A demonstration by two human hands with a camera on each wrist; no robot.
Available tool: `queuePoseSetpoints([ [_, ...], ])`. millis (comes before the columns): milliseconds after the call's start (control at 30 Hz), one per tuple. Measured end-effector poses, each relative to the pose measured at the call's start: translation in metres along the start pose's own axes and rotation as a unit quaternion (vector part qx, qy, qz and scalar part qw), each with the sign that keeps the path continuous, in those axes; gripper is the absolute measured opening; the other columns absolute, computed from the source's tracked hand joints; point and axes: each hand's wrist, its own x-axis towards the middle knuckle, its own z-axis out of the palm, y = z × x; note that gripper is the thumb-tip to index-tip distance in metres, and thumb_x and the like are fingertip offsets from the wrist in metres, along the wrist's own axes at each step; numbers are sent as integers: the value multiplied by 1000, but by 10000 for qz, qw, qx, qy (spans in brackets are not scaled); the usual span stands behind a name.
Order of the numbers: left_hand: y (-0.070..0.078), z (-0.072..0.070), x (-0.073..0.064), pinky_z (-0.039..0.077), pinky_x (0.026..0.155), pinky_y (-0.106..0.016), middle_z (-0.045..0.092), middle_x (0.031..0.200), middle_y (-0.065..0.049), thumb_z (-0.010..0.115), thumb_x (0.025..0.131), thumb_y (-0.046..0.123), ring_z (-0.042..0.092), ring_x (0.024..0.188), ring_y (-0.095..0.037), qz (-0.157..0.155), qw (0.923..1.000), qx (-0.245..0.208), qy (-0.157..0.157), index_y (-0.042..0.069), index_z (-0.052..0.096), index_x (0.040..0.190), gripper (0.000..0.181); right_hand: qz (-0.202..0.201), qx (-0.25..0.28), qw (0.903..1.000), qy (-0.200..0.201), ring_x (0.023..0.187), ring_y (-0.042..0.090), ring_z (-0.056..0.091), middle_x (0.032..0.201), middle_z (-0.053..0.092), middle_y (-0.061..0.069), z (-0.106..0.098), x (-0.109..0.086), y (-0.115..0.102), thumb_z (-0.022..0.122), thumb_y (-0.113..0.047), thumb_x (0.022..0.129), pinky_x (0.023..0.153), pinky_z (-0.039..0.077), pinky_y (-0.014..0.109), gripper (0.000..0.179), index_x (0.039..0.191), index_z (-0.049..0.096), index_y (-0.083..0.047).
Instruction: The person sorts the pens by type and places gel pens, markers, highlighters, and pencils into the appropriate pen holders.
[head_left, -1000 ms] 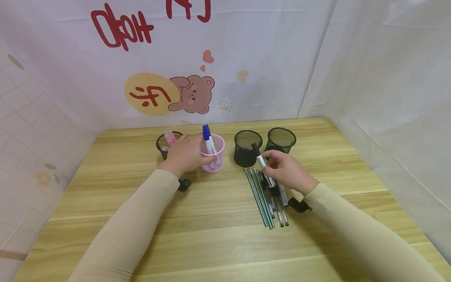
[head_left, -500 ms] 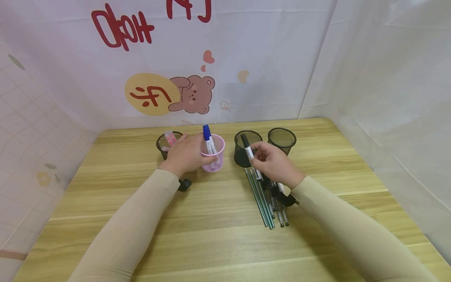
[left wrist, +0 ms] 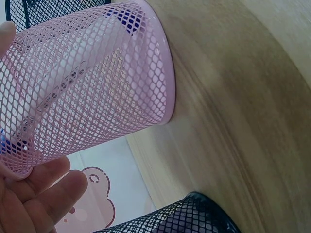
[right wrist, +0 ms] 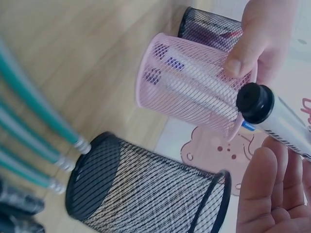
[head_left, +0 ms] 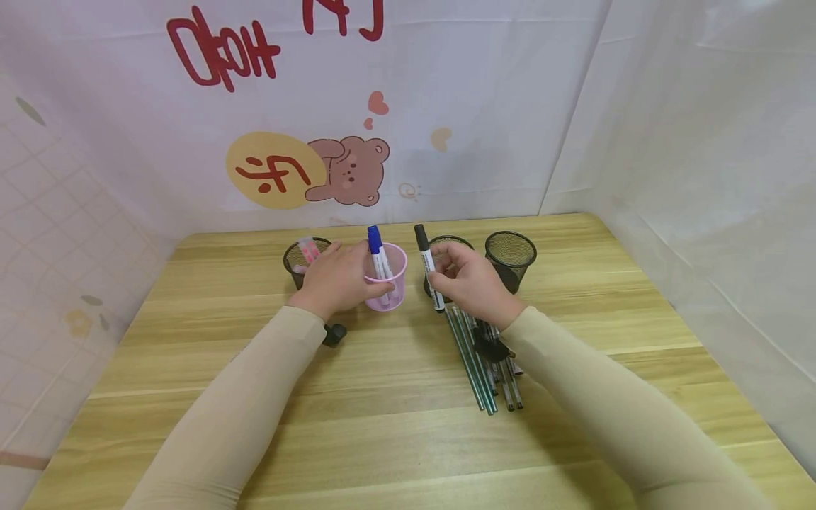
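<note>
My left hand (head_left: 338, 276) holds the pink mesh pen holder (head_left: 398, 289) by its upper part, thumb in front and fingers behind. Two blue-capped markers (head_left: 375, 241) lean inside it. My right hand (head_left: 477, 282) pinches a white marker with a black cap (head_left: 427, 263) between thumb and fingers. That marker is nearly upright, cap up, a little right of the pink holder. In the right wrist view, the marker's black lower end (right wrist: 255, 103) overlaps the pink holder's rim. Behind my right hand stands a black mesh pen holder (right wrist: 150, 189), partly covered.
Another black mesh holder (head_left: 510, 261) stands at the right. At the left, a black mesh holder (head_left: 292, 259) with pink items is partly behind my left hand. Green pencils (head_left: 470, 365) and several dark pens (head_left: 508, 389) lie on the wooden table (head_left: 382, 432) below my right wrist.
My right hand has carried the black-capped marker left from above the pens toward the pink holder, and the marker has become more upright. My left hand stays in place.
</note>
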Motion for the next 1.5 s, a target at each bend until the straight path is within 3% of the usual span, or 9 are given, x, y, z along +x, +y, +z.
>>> queuePoseSetpoints([
  [233,0,0,0,17,134,-52,66,146,-4,75,86,65,58,141,-31,-8,10000,-13,-16,15,51,151,85,-190,106,9996,191,80,20,66,95,69,8,12,13,-8,69,-9,95,66,54,27,31,126,66,-8],
  [600,-2,1,0,19,133,-54,71,139,-2,76,86,66,62,135,-30,-25,10000,-35,30,18,53,148,81,-321,462,9978,358,71,20,64,96,73,9,28,33,-22,68,-10,96,60,50,25,30,126,66,-9],
  [933,-1,2,2,17,134,-54,70,140,-4,75,87,66,61,137,-30,-20,10000,33,2,16,50,151,85,-137,609,9958,676,83,25,71,105,71,11,36,44,-28,68,-13,97,68,55,30,27,124,64,-10],
  [1100,-2,2,2,17,134,-54,69,141,-4,74,86,68,60,138,-30,-12,10000,48,-30,15,50,151,87,-174,794,9944,671,85,27,71,103,71,14,41,49,-28,68,-9,98,74,58,29,26,123,64,-6],
  [1500,-1,2,2,17,133,-56,68,142,0,74,87,67,61,138,-28,59,10000,26,-17,19,49,152,84,4,666,9958,629,91,28,75,104,71,11,47,53,-24,69,-13,98,85,64,38,23,120,65,-9],
])
